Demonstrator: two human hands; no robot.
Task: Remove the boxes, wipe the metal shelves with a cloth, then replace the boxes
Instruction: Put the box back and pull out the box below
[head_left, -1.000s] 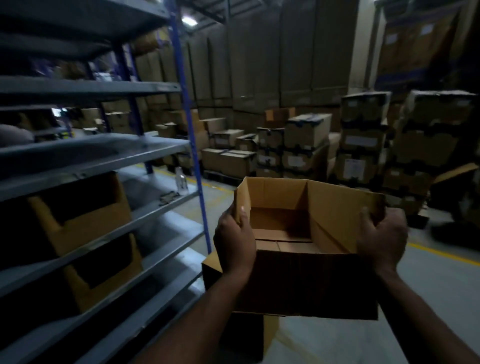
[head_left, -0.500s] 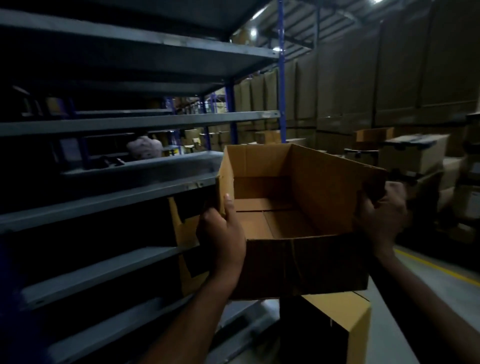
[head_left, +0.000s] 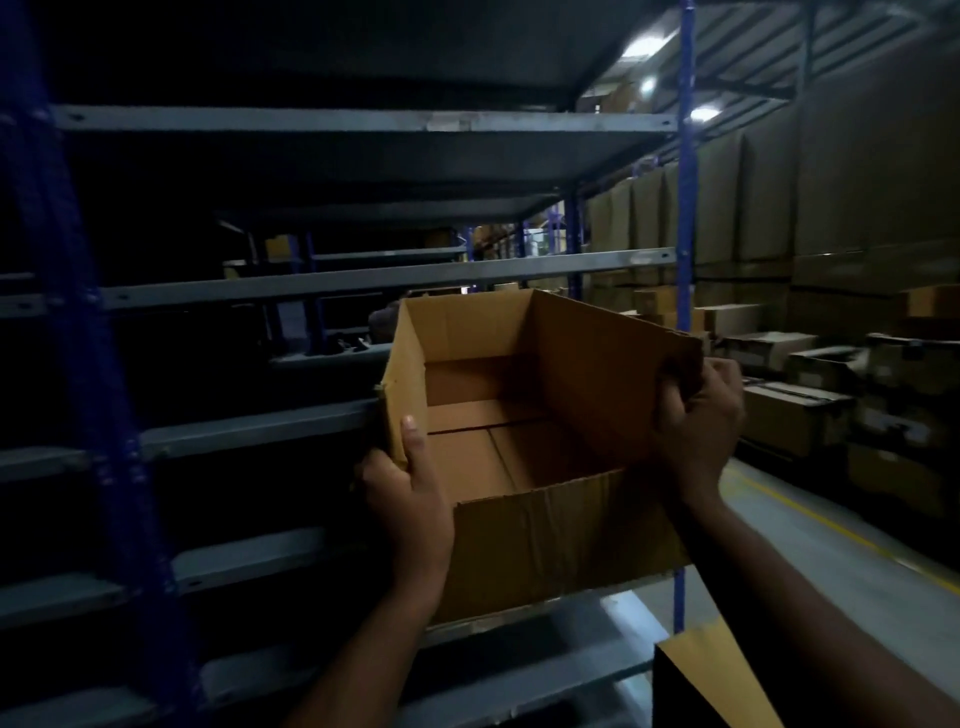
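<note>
Dim warehouse light falls on grey metal shelves (head_left: 363, 283) with blue uprights (head_left: 685, 208) at your left, and stacked cartons (head_left: 795, 421) line the floor at your right. You hold an empty, open-topped cardboard box (head_left: 545, 535) in the air in front of the middle shelves, its far end reaching toward them. Your left hand (head_left: 410, 499) grips the near-left corner, thumb inside the wall, fingers curled around the outside. Your right hand (head_left: 701, 415) clamps the right wall's top edge. Another cardboard box (head_left: 696, 680) sits low at your right.
</note>
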